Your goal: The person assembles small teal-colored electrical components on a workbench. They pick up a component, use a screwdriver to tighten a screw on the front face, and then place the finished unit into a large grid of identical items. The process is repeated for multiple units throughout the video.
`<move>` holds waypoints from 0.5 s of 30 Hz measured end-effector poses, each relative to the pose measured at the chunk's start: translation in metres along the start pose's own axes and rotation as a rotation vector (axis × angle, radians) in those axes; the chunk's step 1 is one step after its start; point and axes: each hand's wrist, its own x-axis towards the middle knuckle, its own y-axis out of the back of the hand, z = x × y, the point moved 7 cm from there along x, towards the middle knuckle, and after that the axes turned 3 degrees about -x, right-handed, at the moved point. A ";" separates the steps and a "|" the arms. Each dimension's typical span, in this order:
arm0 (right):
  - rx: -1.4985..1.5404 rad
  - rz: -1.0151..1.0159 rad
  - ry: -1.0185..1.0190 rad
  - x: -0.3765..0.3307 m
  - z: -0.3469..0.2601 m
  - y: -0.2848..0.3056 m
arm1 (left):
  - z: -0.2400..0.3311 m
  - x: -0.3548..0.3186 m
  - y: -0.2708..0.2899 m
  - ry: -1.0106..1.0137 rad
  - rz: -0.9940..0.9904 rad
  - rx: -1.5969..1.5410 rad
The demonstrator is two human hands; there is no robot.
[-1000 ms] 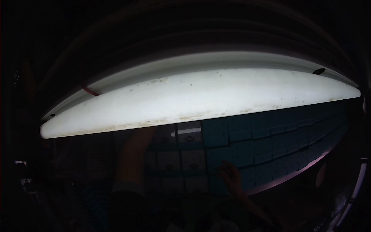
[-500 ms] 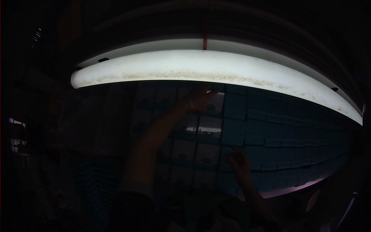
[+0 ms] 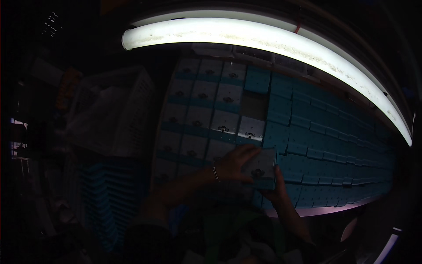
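A small box [image 3: 261, 165] with a white top and teal sides is between my two hands, above the near rows of boxes. My left hand [image 3: 233, 165], with a bracelet at its wrist, grips the box's left side and far edge. On the opposite side, my right hand [image 3: 278, 189] has its thumb along the right edge and its fingers toward the underside. Beyond them, white-topped boxes [image 3: 202, 115] with a dark printed mark stand in tight rows. A dark gap [image 3: 254, 105] breaks the column beside them.
A bright tube lamp [image 3: 263, 37] spans the far side above the boxes. Plain teal boxes [image 3: 325, 141] fill the right. Leftward stand a pale plastic crate [image 3: 143, 90] and a stack of teal pieces [image 3: 103, 198]. The surroundings are very dark.
My left hand has come back from the far rows toward me, and a box is now held between both hands. A gap shows in the rows. The view has shifted, with the lamp higher.
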 end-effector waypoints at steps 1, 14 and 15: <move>-0.092 0.001 0.010 -0.009 -0.002 0.000 | 0.006 -0.005 0.002 0.006 -0.007 -0.043; -1.625 0.585 0.764 -0.079 -0.036 0.012 | 0.090 -0.064 0.029 -0.026 -0.069 0.024; -1.398 0.470 0.791 -0.080 -0.028 0.000 | 0.095 -0.068 0.029 -0.033 -0.066 0.039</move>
